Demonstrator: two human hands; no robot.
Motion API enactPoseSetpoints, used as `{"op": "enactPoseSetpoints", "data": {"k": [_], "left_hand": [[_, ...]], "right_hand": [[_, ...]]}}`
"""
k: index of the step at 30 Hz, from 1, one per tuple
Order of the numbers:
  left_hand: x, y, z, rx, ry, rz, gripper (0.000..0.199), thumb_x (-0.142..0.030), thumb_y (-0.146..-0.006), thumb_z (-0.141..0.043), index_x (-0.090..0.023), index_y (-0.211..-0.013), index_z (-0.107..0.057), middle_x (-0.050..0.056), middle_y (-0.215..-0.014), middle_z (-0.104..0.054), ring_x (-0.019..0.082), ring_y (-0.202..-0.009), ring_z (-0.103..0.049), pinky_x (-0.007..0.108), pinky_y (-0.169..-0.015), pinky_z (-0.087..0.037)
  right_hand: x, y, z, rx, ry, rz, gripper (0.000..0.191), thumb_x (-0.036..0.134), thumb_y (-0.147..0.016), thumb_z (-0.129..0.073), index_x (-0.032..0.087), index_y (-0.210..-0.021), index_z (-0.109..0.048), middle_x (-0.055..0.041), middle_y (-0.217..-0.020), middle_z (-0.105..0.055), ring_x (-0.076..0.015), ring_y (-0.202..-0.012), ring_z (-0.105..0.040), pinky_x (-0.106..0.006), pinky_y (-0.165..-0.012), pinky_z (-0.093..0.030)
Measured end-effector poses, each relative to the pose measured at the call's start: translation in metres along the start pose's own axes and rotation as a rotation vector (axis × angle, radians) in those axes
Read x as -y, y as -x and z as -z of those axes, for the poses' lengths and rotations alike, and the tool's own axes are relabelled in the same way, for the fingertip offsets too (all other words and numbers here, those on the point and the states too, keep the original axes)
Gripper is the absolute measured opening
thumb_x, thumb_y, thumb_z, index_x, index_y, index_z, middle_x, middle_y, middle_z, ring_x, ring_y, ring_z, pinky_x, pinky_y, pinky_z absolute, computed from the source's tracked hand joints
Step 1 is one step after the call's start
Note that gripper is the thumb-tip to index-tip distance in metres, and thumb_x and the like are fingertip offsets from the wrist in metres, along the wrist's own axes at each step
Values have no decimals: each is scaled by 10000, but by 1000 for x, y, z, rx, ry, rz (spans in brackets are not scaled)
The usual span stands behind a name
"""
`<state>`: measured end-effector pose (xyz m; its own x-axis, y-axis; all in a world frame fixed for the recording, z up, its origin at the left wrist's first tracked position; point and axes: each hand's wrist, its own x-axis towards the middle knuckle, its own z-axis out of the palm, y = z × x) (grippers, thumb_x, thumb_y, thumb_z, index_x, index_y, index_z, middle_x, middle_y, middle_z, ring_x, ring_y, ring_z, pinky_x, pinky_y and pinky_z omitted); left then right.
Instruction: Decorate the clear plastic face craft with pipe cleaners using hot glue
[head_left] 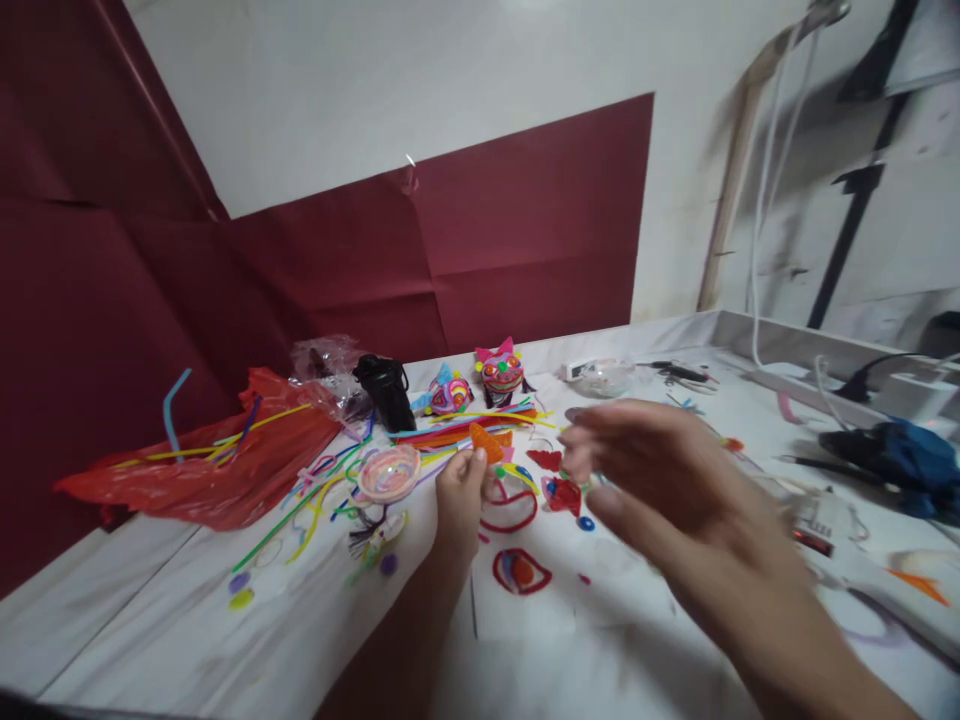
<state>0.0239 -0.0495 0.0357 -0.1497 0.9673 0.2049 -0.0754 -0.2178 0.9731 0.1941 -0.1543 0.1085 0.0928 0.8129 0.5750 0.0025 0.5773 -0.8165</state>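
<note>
My left hand [461,497] pinches an orange piece [491,442] between thumb and fingers, above the middle of the white table [300,650]. To its right, my right hand [660,480] is raised with thumb and fingers apart, slightly blurred, and nothing shows between them. Below my left hand lies a red-outlined eye shape [521,571] with a blue and orange centre. Between the hands are a red piece with blue [562,495], a smaller red piece [544,460] and a blue disc [586,523].
A pink bowl [388,474], a black bottle [385,391] and a red plastic bag [217,470] are on the left. Two colourful figures, one a pink-eared face [501,370], stand behind pipe cleaners [465,430]. Dark blue cloth [900,465] lies far right.
</note>
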Motion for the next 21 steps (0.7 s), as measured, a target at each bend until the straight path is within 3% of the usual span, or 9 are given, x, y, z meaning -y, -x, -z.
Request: {"op": "enactPoseSetpoints", "data": {"k": [4, 8, 13, 18, 21], "left_hand": [[-1, 3, -5, 35, 2, 29, 428, -560, -756, -622, -160, -633, -533, -56, -434, -429, 50, -384, -347, 187, -391, -240], [-6, 7, -8, 81, 0, 47, 411, -540, -747, -633, -162, -623, -525, -54, -435, -445, 47, -379, -348, 183, -389, -231], [-3, 10, -10, 115, -80, 35, 372, -471, -763, -628, -166, -585, -511, -56, -427, -451, 41, -370, -334, 188, -402, -255], [0, 10, -10, 100, -155, -9, 367, -460, -789, -601, -164, -585, -524, -45, -431, -471, 52, -376, -378, 188, -403, -283], [-7, -3, -2, 136, -121, 29, 344, -506, -794, -571, -165, -751, -587, 1, -612, -615, 77, -418, -484, 189, -381, -310]], "right_hand": [[-52, -49, -11, 134, 80, -271, 397, 477, -713, -691, 178, -967, -636, -38, -778, -646, -180, -712, -605, -315, -650, -496], [-90, -57, -20, 245, 71, -435, 428, 574, -652, -689, 171, -782, -624, 9, -626, -572, -115, -538, -477, -257, -500, -384], [-101, -53, -23, 275, 13, -456, 473, 603, -603, -733, 183, -554, -520, 58, -479, -430, -65, -426, -334, -227, -413, -251], [-106, -55, -22, 278, 5, -491, 457, 607, -616, -725, 178, -604, -568, 46, -482, -473, -75, -422, -349, -228, -405, -256], [-105, -69, -12, 191, -10, -477, 451, 602, -589, -739, 181, -606, -580, 40, -491, -498, -85, -446, -393, -233, -436, -304]]}}
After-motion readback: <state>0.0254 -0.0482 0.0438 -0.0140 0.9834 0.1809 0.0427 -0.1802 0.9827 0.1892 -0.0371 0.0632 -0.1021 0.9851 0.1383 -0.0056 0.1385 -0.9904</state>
